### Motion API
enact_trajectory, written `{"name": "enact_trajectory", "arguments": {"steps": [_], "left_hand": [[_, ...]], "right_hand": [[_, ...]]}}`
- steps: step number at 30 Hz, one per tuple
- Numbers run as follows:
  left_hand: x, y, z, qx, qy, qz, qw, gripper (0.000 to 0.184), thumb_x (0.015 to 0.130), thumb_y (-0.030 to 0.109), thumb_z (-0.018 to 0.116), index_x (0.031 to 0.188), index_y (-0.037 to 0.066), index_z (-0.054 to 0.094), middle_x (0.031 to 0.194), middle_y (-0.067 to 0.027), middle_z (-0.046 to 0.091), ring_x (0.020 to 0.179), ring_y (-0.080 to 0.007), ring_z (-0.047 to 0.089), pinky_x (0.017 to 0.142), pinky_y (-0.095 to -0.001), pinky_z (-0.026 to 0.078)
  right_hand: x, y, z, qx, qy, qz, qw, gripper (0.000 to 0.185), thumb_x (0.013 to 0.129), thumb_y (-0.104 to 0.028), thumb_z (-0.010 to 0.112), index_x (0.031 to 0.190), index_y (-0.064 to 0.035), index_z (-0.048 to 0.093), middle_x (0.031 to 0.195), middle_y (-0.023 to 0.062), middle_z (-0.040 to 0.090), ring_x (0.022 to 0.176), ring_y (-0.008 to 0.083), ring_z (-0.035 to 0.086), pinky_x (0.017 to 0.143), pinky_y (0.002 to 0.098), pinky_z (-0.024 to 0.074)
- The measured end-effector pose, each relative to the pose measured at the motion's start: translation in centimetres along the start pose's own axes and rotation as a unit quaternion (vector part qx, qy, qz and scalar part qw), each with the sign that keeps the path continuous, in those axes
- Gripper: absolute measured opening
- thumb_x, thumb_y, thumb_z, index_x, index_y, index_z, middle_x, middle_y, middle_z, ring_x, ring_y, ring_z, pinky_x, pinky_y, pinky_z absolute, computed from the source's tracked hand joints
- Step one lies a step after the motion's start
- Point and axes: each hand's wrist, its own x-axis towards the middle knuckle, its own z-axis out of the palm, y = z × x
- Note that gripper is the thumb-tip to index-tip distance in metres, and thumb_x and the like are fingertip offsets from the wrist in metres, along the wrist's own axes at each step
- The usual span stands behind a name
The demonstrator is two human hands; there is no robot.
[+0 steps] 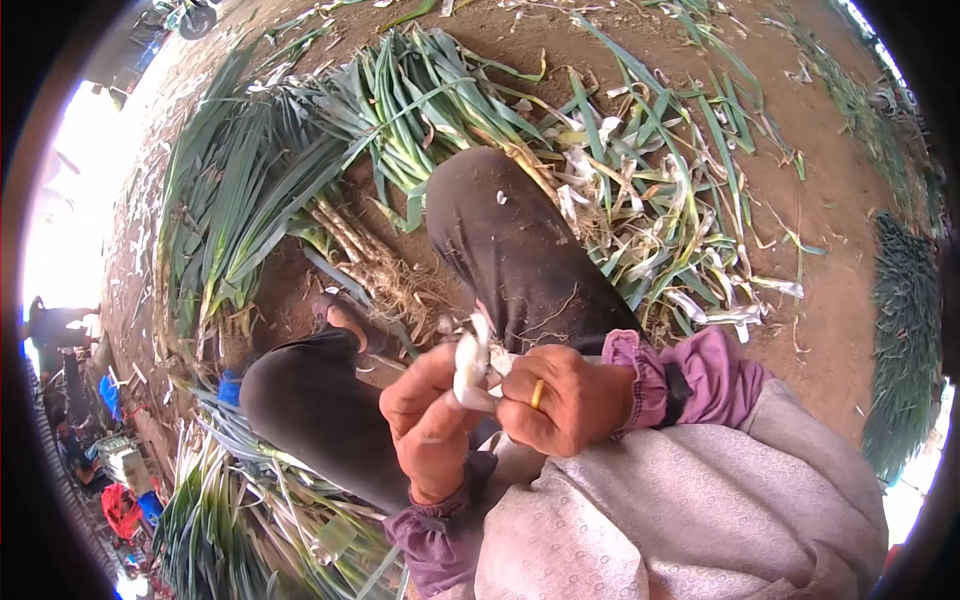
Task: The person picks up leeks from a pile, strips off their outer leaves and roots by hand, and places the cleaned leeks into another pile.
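Note:
Above my lap, my left hand [433, 410] and my right hand [562, 400] are close together, both with bent fingers. Between them runs a curled, glossy white strip [472, 365] that resembles peeled leek skin; both hands pinch it. A yellow ring is on a finger of my right hand. Past my knees lie bunches of leek-like plants [415, 95] with long green leaves. Another bunch [245, 190] lies to the left, its stalks ending in tangled pale roots [390, 275].
Peeled skins and cut leaves [660, 220] litter the brown soil [820, 240] beyond my right knee. More green plants [215, 530] lie at lower left. A long green heap [903, 340] stands at far right. Red and blue items [122, 510] sit at the left edge.

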Motion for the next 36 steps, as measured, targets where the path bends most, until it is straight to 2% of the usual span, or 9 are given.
{"name": "enact_trajectory", "arguments": {"steps": [3, 5, 8, 11, 17, 24, 27, 29, 36], "left_hand": [[0.3, 1.5, 0.7, 0.045, -0.135, 0.104, 0.984, 0.025, 0.072, 0.004, 0.06, 0.09, -0.012, 0.063, 0.079, -0.0159, 0.065, 0.056, -0.0161, 0.055, 0.05, -0.0242, 0.043], [0.6, 2.3, 0.8, 0.124, -0.253, 0.247, 0.927, 0.023, 0.072, 0.007, 0.061, 0.086, -0.011, 0.062, 0.075, -0.0184, 0.063, 0.052, -0.0196, 0.054, 0.045, -0.0265, 0.042], [-0.8, 3.9, 2.8, 0.181, -0.264, 0.365, 0.874, 0.031, 0.074, 0.018, 0.06, 0.081, -0.011, 0.063, 0.061, -0.0169, 0.055, 0.049, -0.0226, 0.053, 0.042, -0.0312, 0.04], [-1.2, 3.9, 5.2, 0.096, -0.275, 0.408, 0.865, 0.021, 0.074, 0.008, 0.061, 0.084, -0.01, 0.063, 0.063, -0.0146, 0.054, 0.051, -0.0208, 0.053, 0.042, -0.0299, 0.041], [-1.8, 6.0, 6.8, 0.053, -0.327, 0.421, 0.845, 0.015, 0.073, -0.007, 0.064, 0.088, -0.006, 0.064, 0.069, -0.0128, 0.055, 0.056, -0.0189, 0.056, 0.045, -0.0277, 0.043], [-2.9, 8.3, 5.8, 0.141, -0.341, 0.324, 0.871, 0.013, 0.076, -0.001, 0.062, 0.089, -0.005, 0.063, 0.074, -0.0148, 0.059, 0.062, -0.0199, 0.056, 0.047, -0.0278, 0.043], [-3.6, 6.6, 5.9, 0.291, -0.218, 0.487, 0.794, 0.02, 0.075, 0.004, 0.066, 0.092, -0.001, 0.059, 0.065, -0.0052, 0.055, 0.052, -0.0138, 0.052, 0.041, -0.0259, 0.041], [-3.3, 4.9, 8.2, 0.381, -0.019, 0.608, 0.696, 0.026, 0.071, 0.008, 0.071, 0.09, 0.001, 0.054, 0.059, 0.0007, 0.052, 0.041, -0.0086, 0.046, 0.035, -0.023, 0.038], [-3.1, 8.3, 6.7, 0.295, -0.304, 0.414, 0.806, 0.03, 0.069, 0.002, 0.063, 0.098, -0.001, 0.055, 0.069, -0.0051, 0.054, 0.054, -0.0169, 0.054, 0.044, -0.0289, 0.044]], "right_hand": [[0.7, -1.1, -1.3, 0.224, 0.004, 0.076, 0.972, 0.01, 0.083, -0.008, 0.059, 0.082, -0.0016, 0.052, 0.074, 0.0072, 0.05, 0.061, 0.0212, 0.053, 0.054, 0.0322, 0.0433], [0.2, -2.5, -1.2, 0.494, 0.01, 0.178, 0.851, 0.01, 0.089, -0.011, 0.054, 0.087, -0.0014, 0.054, 0.08, 0.0063, 0.053, 0.067, 0.0203, 0.054, 0.063, 0.0308, 0.044], [1.2, -3.4, -2.7, 0.375, 0.037, 0.038, 0.925, 0.006, 0.086, -0.009, 0.056, 0.083, -0.0033, 0.057, 0.075, 0.0041, 0.053, 0.061, 0.0173, 0.051, 0.054, 0.0304, 0.0402], [3.3, -4.0, -4.3, 0.277, 0.065, -0.105, 0.953, 0.011, 0.088, -0.01, 0.052, 0.079, -0.006, 0.057, 0.072, 0.0033, 0.05, 0.055, 0.0163, 0.047, 0.046, 0.0297, 0.0359], [3.6, -5.9, -4.4, 0.263, 0.08, -0.136, 0.952, 0.01, 0.087, -0.01, 0.053, 0.078, -0.0051, 0.056, 0.071, 0.0043, 0.05, 0.055, 0.0163, 0.047, 0.046, 0.0301, 0.036], [3.1, -6.4, -4.1, 0.269, 0.101, -0.121, 0.95, 0.01, 0.086, -0.01, 0.054, 0.078, -0.004, 0.055, 0.07, 0.0054, 0.05, 0.054, 0.0163, 0.047, 0.045, 0.0305, 0.0361], [2.3, -6.2, -3.4, 0.28, 0.111, -0.1, 0.948, 0.01, 0.085, -0.01, 0.055, 0.077, -0.0035, 0.055, 0.069, 0.0058, 0.05, 0.054, 0.0163, 0.047, 0.045, 0.0307, 0.0361], [1.5, -6.0, -2.8, 0.287, 0.11, -0.084, 0.948, 0.01, 0.085, -0.01, 0.055, 0.077, -0.0032, 0.054, 0.069, 0.0061, 0.05, 0.053, 0.0164, 0.047, 0.044, 0.0308, 0.0361], [0.5, -6.0, -2.0, 0.289, 0.13, -0.082, 0.945, 0.011, 0.084, -0.01, 0.056, 0.077, -0.0021, 0.053, 0.068, 0.0072, 0.05, 0.053, 0.0164, 0.047, 0.043, 0.0312, 0.0362]]}}
